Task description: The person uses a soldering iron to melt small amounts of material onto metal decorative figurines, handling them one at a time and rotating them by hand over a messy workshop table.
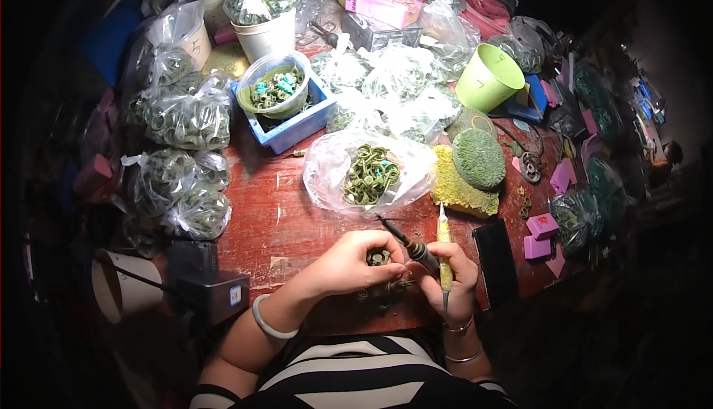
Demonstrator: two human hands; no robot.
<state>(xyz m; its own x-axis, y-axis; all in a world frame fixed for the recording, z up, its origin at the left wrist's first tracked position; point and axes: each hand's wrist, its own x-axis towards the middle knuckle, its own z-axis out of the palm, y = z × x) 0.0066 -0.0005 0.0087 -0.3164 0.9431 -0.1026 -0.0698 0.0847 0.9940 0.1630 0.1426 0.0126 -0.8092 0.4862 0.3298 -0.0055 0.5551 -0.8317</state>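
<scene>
Near the table's front edge, my left hand (356, 264) is closed with its fingertips around a small dark-green ring-shaped piece (377, 257). Close beside it, my right hand (453, 279) grips a yellow pen-like tool (445, 253) with a pale pointed tip and a dark lower end. That same hand also has a dark tool with a thin tip (416, 249), like a soldering iron, slanting up to the left. Just beyond both hands lies an open clear plastic bag (327, 175) with a heap of green ring pieces (370, 175) on it.
Right of the bag sit a yellow sponge-like block (453, 186) and a round green pad (479, 158). A black phone-like slab (497, 264) lies by my right hand. Filled plastic bags (189, 119), a blue bin (286, 138) and a green cup (490, 78) crowd the table.
</scene>
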